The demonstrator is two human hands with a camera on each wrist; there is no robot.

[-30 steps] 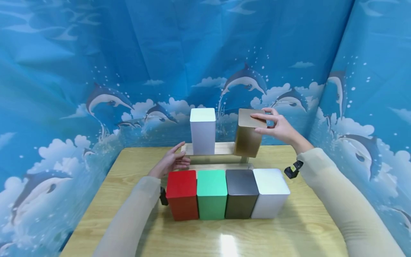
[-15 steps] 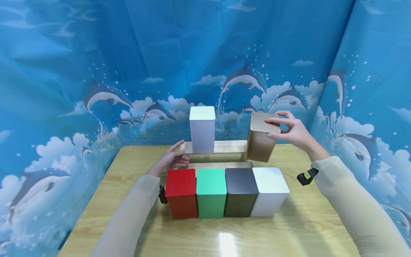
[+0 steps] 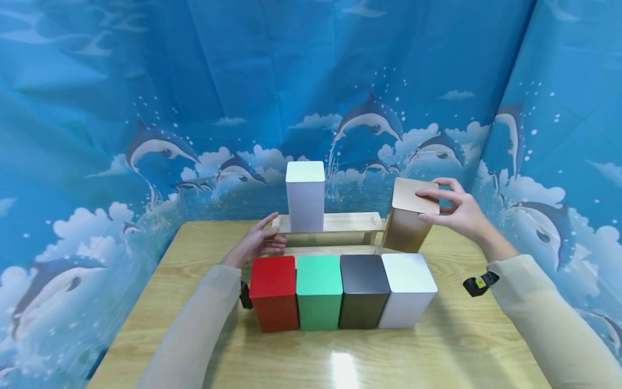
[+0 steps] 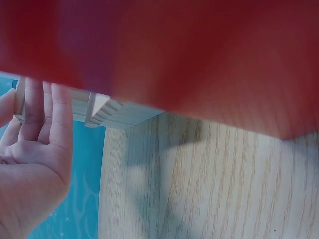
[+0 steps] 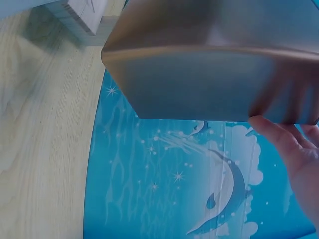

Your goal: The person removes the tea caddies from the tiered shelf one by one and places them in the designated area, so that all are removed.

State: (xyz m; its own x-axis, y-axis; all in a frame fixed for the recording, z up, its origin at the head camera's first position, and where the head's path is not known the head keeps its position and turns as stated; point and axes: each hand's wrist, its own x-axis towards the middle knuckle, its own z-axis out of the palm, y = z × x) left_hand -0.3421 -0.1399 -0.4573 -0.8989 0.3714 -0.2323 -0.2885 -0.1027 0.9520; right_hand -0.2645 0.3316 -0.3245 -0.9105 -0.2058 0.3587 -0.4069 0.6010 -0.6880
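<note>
My right hand (image 3: 459, 213) holds a gold box (image 3: 409, 229) by its upper part, off the right end of a two-step wooden rack (image 3: 352, 222). The box tilts a little; in the right wrist view its shiny side (image 5: 199, 87) fills the top and my fingertips touch its edge. At the rack's left end, my left hand (image 3: 255, 244) grips the upper step, and the left wrist view shows wood between thumb and fingers. A tall white box (image 3: 305, 202) stands upright on that step.
In front of the rack stand a red box (image 3: 275, 294), a green box (image 3: 319, 294), a black box (image 3: 364, 292) and a second white box (image 3: 408, 292), side by side. The wooden table (image 3: 194, 237) is backed by blue dolphin-printed cloth (image 3: 243, 81).
My right hand has carried the gold box right and downward, away from the rack's upper step, baring the step's right end. My left hand and the other boxes stay put.
</note>
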